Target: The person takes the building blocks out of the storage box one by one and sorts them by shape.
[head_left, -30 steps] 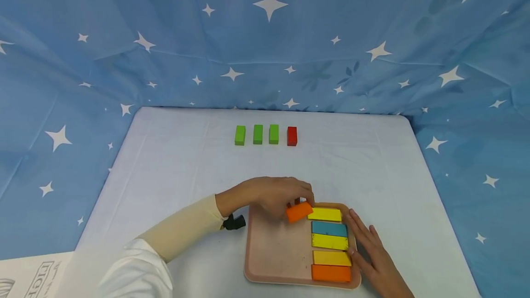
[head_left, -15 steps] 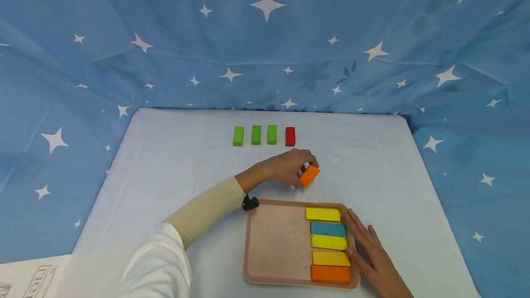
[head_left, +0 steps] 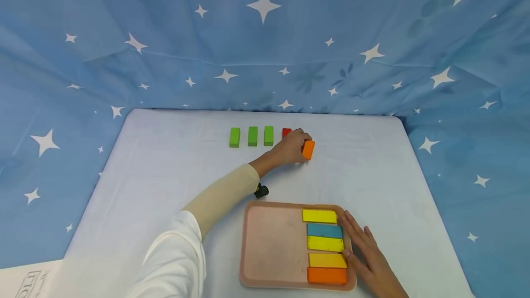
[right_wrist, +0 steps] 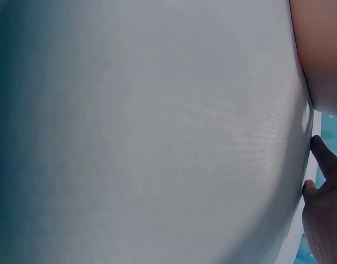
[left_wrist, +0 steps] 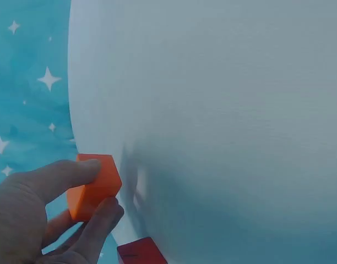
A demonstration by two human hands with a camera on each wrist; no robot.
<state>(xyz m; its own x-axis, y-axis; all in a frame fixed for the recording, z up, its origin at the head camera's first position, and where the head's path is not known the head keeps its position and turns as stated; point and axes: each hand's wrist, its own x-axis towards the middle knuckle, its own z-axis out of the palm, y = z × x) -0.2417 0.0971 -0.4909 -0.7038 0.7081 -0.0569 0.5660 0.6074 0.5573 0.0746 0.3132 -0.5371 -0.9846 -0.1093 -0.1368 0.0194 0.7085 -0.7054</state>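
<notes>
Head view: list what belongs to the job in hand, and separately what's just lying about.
Likely part of the job:
- orange block, in the grip of the left hand
- pink tray, right hand at its edge
- five blocks in the tray
- three green blocks and a red block

Seemingly just about:
- printed sheet
- starry cloth behind

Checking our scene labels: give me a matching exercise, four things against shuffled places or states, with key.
1. left hand
2. right hand
3. blue block
4. three green blocks

A. lying in the pink tray
B. pinching an orange block
C. in a row near the table's far edge
D. resting at the tray's right rim

Pairs: 1-B, 2-D, 3-A, 4-C
</notes>
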